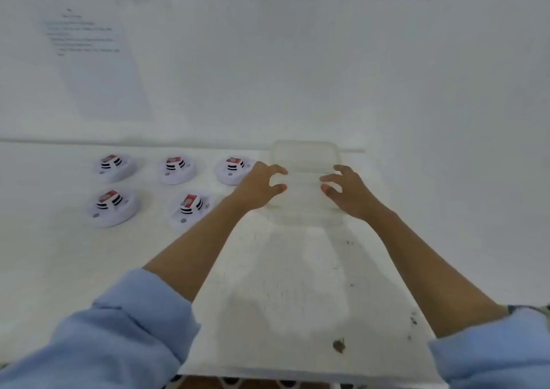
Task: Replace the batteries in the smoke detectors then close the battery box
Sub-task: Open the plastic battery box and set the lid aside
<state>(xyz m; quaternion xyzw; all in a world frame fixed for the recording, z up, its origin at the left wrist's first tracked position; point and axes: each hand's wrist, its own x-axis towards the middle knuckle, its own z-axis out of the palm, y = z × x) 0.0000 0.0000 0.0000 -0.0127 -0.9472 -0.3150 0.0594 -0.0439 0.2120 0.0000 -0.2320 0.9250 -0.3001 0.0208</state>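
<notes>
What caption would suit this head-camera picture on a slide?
The left hand and right hand flank a clear plastic box, five smoke detectors laid out beside it.

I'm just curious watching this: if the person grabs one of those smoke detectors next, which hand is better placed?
Left. The left hand sits beside the nearest smoke detector, and all five lie on that side; the right hand is beyond the clear box.

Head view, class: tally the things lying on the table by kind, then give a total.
Smoke detectors: 5
Clear plastic box: 1
Total: 6
</notes>
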